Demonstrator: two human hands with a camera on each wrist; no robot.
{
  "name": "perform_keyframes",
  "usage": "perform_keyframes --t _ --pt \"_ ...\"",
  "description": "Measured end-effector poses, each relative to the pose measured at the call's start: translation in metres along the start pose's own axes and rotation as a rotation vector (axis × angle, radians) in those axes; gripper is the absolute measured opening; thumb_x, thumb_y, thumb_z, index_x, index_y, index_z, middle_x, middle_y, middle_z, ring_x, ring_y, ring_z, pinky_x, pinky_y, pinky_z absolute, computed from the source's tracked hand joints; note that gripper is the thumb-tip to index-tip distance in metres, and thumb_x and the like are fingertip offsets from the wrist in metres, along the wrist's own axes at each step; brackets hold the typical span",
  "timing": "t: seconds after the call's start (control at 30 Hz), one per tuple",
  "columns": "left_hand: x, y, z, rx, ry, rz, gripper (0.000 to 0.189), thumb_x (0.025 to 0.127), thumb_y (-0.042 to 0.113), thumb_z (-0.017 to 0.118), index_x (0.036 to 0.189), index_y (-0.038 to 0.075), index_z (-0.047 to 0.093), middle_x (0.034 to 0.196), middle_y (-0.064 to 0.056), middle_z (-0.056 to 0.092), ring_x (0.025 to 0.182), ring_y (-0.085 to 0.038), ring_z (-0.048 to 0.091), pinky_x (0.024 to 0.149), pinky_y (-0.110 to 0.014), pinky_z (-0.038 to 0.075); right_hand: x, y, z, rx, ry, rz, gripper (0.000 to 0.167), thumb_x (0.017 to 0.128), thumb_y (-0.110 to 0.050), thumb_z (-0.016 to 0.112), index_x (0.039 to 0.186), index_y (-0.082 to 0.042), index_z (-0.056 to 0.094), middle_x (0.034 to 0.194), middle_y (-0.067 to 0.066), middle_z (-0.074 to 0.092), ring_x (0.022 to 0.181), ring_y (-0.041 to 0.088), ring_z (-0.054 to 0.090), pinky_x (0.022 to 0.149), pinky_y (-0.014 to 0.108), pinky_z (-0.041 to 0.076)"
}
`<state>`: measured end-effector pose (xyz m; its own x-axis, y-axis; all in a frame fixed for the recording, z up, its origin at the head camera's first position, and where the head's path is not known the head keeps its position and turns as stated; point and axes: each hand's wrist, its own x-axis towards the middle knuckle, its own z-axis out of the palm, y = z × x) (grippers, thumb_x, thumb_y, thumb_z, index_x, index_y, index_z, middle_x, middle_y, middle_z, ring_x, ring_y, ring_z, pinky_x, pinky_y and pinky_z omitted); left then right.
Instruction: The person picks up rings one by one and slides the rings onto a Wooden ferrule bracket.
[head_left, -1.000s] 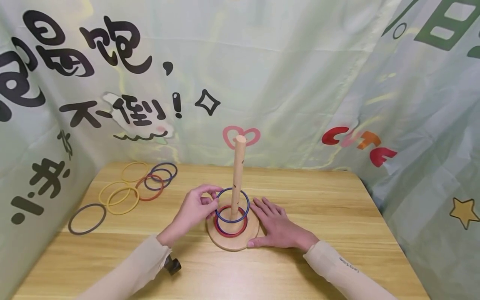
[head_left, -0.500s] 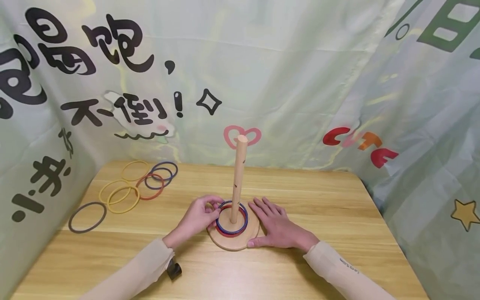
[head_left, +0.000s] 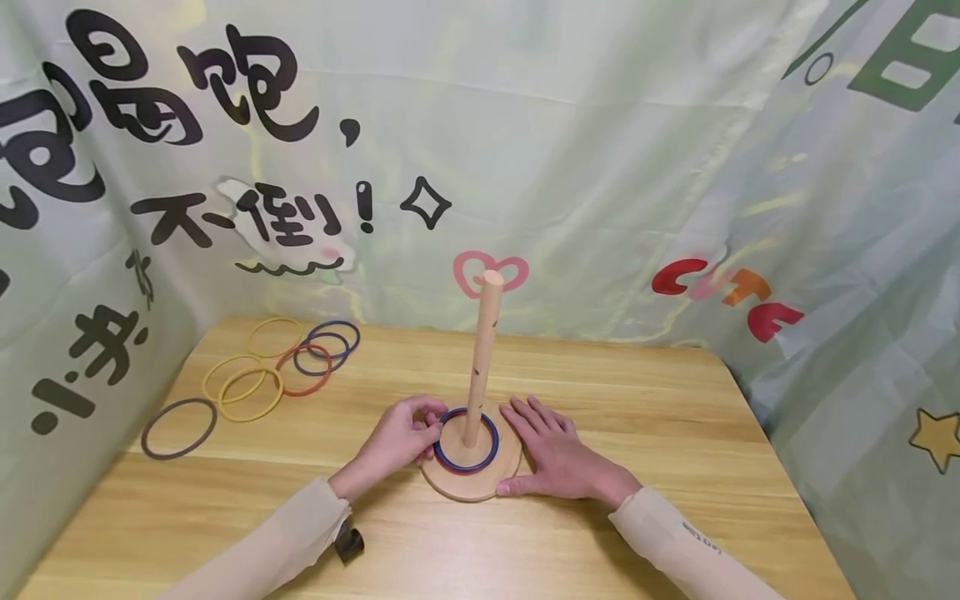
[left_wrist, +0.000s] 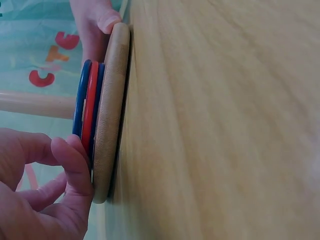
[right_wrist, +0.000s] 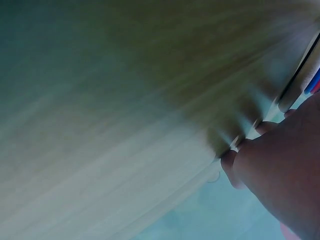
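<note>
A round wooden base [head_left: 450, 485] carries an upright wooden peg [head_left: 483, 358]. Around the peg, stacked low, lie a blue ring [left_wrist: 81, 100] on top, a red ring [left_wrist: 90, 102] beneath it, and another blue ring [left_wrist: 99, 75] at the bottom. My left hand [head_left: 397, 442] pinches the left edge of the top blue ring between thumb and fingers, right at the stack. On the opposite side, my right hand [head_left: 555, 462] lies with spread fingers at the base's right edge, thumb and fingertips touching it. Its palm faces down over the tabletop.
At the table's back left lie loose rings: several yellow rings [head_left: 251, 418], a red ring [head_left: 303, 393], two blue rings [head_left: 347, 323] and a dark grey ring [head_left: 178, 456]. A printed cloth [head_left: 600, 183] hangs along the back and sides of the wooden table [head_left: 637, 375].
My left hand has lowered the blue ring down the peg onto the red ring. The right hand has stayed at the base. The view has shifted slightly.
</note>
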<state>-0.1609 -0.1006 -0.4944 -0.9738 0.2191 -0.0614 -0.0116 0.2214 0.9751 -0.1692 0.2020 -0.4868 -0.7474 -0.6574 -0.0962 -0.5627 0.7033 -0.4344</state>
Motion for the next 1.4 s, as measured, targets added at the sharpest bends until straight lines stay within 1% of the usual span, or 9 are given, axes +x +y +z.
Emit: perform_keyframes --t 0.13,0.3,0.5,0.67,0.8,1.0,1.1,1.27,1.4 --pt "0.0 -0.001 -0.002 0.0 0.012 -0.008 0.028 0.1 -0.01 0.066 0.127 -0.006 0.069 0.089 -0.006 0.059 0.058 -0.017 0.061 0.045 -0.022 0.047 0.002 0.0 0.0 0.001 0.004 -0.003 0.116 0.092 -0.073 0.074 0.175 -0.011 0.021 0.179 0.017 0.016 0.165 0.043 0.006 0.123 0.072 0.019" --pt "-0.002 -0.002 -0.007 0.014 0.033 0.003 0.03 0.101 -0.006 0.067 0.131 -0.005 0.069 0.093 -0.009 0.061 0.062 -0.02 0.064 0.048 -0.023 0.049 0.002 0.0 0.0 -0.009 0.015 -0.009 0.116 0.092 -0.072 0.075 0.175 -0.01 0.022 0.179 0.018 0.017 0.164 0.045 0.007 0.122 0.074 0.021" --pt "-0.012 -0.006 -0.025 0.024 0.102 -0.02 0.032 0.101 -0.001 0.067 0.133 0.001 0.07 0.101 -0.009 0.065 0.066 -0.021 0.063 0.049 -0.023 0.045 0.001 0.001 0.002 -0.01 0.009 -0.02 0.115 0.092 -0.071 0.076 0.174 -0.009 0.023 0.179 0.019 0.017 0.164 0.045 0.007 0.12 0.075 0.022" --pt "-0.026 -0.007 -0.052 0.025 0.162 -0.024 0.032 0.102 0.0 0.068 0.135 0.0 0.069 0.11 -0.013 0.066 0.07 -0.024 0.062 0.051 -0.022 0.046 0.002 0.002 0.003 -0.013 0.016 -0.027 0.115 0.093 -0.07 0.076 0.174 -0.009 0.023 0.179 0.019 0.018 0.164 0.045 0.008 0.119 0.075 0.023" --pt "-0.04 -0.012 -0.079 0.03 0.203 -0.022 0.034 0.103 0.002 0.07 0.137 -0.002 0.067 0.116 -0.018 0.067 0.072 -0.023 0.063 0.051 -0.022 0.047 0.002 0.001 0.002 -0.012 0.015 -0.024 0.115 0.093 -0.07 0.076 0.174 -0.009 0.024 0.179 0.019 0.018 0.164 0.045 0.008 0.12 0.074 0.023" --pt "-0.062 -0.019 -0.118 0.058 0.299 -0.066 0.037 0.106 0.011 0.072 0.139 -0.001 0.065 0.125 -0.021 0.066 0.074 -0.02 0.065 0.051 -0.025 0.048 0.0 0.002 0.001 -0.015 0.011 -0.013 0.115 0.093 -0.071 0.075 0.174 -0.009 0.023 0.179 0.018 0.017 0.164 0.046 0.008 0.12 0.074 0.023" --pt "-0.072 -0.024 -0.136 0.081 0.328 -0.085 0.04 0.108 0.016 0.072 0.143 -0.001 0.062 0.13 -0.02 0.065 0.076 -0.019 0.067 0.053 -0.027 0.051 -0.001 0.002 0.002 -0.018 0.008 -0.008 0.115 0.093 -0.072 0.074 0.175 -0.011 0.022 0.18 0.017 0.016 0.165 0.044 0.007 0.121 0.074 0.022" --pt "-0.084 -0.033 -0.163 0.131 0.378 -0.076 0.044 0.109 0.016 0.07 0.146 -0.004 0.059 0.126 -0.024 0.067 0.076 -0.016 0.068 0.055 -0.029 0.055 0.0 0.003 0.002 -0.018 0.003 -0.001 0.115 0.093 -0.073 0.074 0.175 -0.011 0.022 0.18 0.016 0.016 0.165 0.044 0.005 0.121 0.073 0.021" --pt "-0.089 -0.039 -0.18 0.202 0.379 -0.08 0.054 0.11 0.021 0.069 0.153 -0.008 0.052 0.139 -0.032 0.062 0.079 -0.013 0.07 0.059 -0.028 0.057 0.001 0.003 0.002 -0.018 0.004 -0.005 0.115 0.093 -0.073 0.074 0.175 -0.011 0.021 0.18 0.016 0.016 0.165 0.043 0.006 0.121 0.073 0.021"
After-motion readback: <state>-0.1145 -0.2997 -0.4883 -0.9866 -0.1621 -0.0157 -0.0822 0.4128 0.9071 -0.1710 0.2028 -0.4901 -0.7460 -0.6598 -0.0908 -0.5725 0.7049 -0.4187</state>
